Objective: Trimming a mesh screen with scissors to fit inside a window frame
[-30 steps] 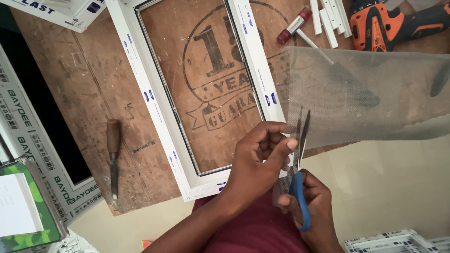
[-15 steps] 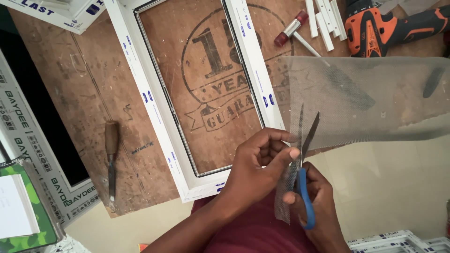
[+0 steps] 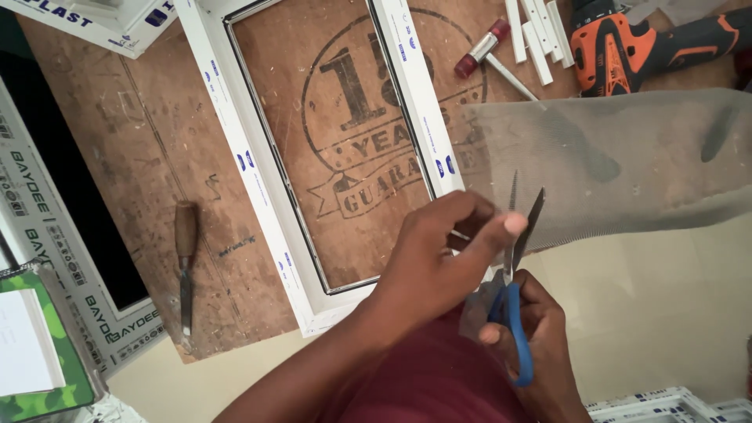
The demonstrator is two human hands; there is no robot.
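Note:
My left hand pinches the near edge of a sheet of grey mesh screen that stretches off to the right. My right hand grips blue-handled scissors, their blades apart and pointing up into the mesh edge just right of my left fingertips. Both hands hover over the front edge of a brown wooden board. A white window frame lies on the board just left of my hands.
A wooden-handled chisel lies on the board at left. A red-headed mallet, white plastic strips and an orange-black cordless drill lie at the top right. Another white frame stands at far left.
The scissor blades have spread wider and moved slightly right along the mesh edge. My left hand keeps its pinch on the mesh.

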